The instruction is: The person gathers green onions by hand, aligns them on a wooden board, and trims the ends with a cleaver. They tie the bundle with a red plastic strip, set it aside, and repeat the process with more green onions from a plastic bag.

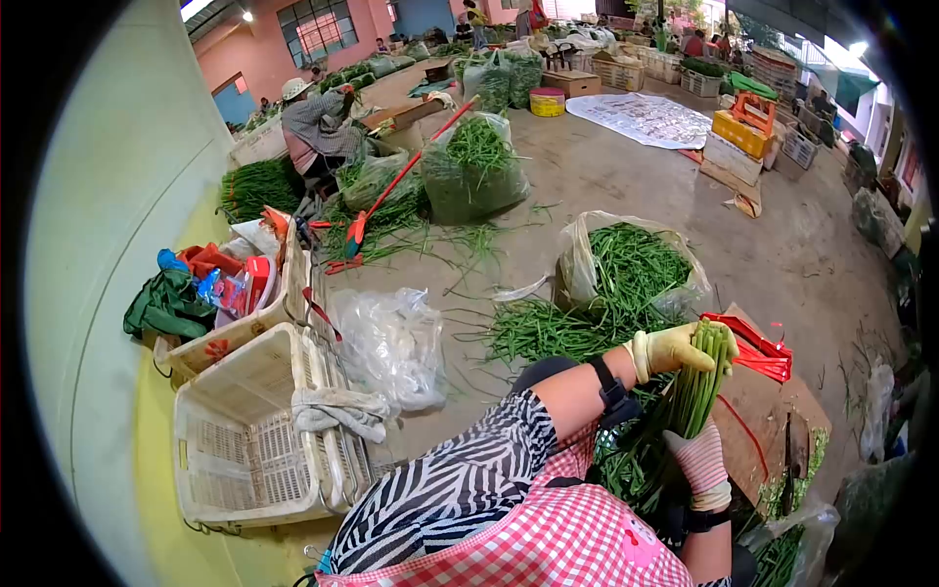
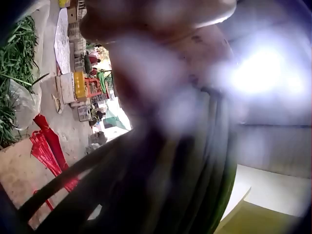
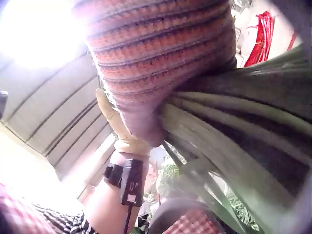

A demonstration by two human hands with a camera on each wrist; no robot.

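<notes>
A bunch of long green vegetable stalks (image 1: 693,399) stands tilted in front of the person, cut ends upward. Near its top, the left hand (image 1: 678,349), in a pale yellow glove, has its fingers around the stalks. Lower down, the right hand (image 1: 699,462), in a red-and-white striped glove, grips the same bunch from the near side. Striped knit fingers (image 3: 165,63) wrap over the stalks in the right wrist view, hiding part of them. The left wrist view is blurred, with dark stalks (image 2: 195,170) close to the lens.
A board (image 1: 773,421) with red ties (image 1: 758,352) and green scraps lies at the right. Ahead stands an open plastic bag (image 1: 577,259) of greens, with loose greens (image 1: 548,331) beside it. White crates (image 1: 249,440) and a clear plastic bag (image 1: 391,347) are at the left.
</notes>
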